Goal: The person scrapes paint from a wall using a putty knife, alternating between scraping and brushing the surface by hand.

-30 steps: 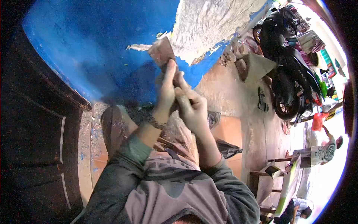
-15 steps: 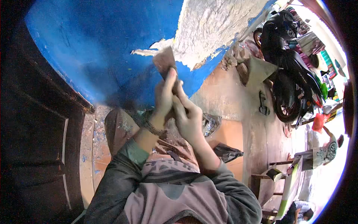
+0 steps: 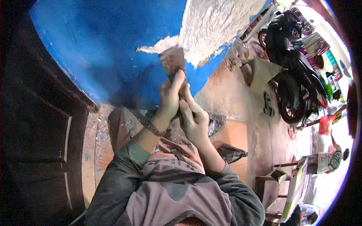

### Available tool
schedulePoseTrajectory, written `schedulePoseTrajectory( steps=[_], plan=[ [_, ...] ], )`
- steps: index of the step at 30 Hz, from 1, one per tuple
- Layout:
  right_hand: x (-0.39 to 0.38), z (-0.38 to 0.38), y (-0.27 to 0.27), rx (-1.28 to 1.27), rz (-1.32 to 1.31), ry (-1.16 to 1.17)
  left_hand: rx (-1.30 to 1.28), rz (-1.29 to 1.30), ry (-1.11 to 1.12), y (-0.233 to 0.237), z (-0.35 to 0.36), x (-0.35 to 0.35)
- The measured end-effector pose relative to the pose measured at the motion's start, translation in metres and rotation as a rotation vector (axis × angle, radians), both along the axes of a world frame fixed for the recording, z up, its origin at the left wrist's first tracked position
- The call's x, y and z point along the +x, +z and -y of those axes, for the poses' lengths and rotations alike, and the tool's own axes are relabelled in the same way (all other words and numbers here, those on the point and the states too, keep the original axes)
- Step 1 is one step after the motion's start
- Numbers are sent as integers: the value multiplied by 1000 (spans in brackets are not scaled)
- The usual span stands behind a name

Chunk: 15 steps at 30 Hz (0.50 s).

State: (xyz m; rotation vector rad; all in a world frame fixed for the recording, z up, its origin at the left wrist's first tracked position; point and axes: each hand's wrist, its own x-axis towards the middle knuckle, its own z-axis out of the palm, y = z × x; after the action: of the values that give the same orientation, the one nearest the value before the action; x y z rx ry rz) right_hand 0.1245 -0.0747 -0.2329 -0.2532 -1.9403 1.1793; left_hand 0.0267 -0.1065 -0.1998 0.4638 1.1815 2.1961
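Scraper, judged light and stiff-bladed, is clasped at its handle by left hand and right hand, its blade against flaking blue wall.

One head-worn view, wide-angle with a dark rim, looks forward and down over the person's chest at close range. Left hand and right hand, gripping a scraper, sit centre frame; blue wall immediately beyond them, motorcycle far right of them.
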Motion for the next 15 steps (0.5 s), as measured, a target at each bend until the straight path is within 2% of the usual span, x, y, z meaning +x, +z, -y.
schedulePoseTrajectory(
  steps=[1,4,5,6,8,9,10,11,12,14,15],
  plan=[
    [-6,-3,4,-61,12,-25,124,-57,81,-7,-14,-1],
    [-18,-4,2,-302,125,-55,136,-87,-8,-8,-22,-25],
    [-17,-3,0,-333,164,-22,117,-210,23,-11,-18,-28],
    [-14,2,-5,-374,208,8,112,-211,20,-15,-12,-28],
    [-25,13,-17,-384,-113,83,-17,-310,-50,-17,3,-25],
    [-24,14,-15,-376,-125,83,-132,-317,-103,-19,17,-23],
    [-20,18,-11,-577,-163,90,-250,-321,-154,-25,34,-18],
    [-18,21,-6,-782,-201,95,-193,-343,-199,-31,44,-13],
    [-20,22,0,-782,-210,92,-193,-350,-205,-36,49,-5],
    [-25,22,11,-597,-47,-18,-250,-228,-108,-45,53,10],
    [-31,17,2,-458,-30,-79,-179,-345,-4,-49,49,12]
  ],
)
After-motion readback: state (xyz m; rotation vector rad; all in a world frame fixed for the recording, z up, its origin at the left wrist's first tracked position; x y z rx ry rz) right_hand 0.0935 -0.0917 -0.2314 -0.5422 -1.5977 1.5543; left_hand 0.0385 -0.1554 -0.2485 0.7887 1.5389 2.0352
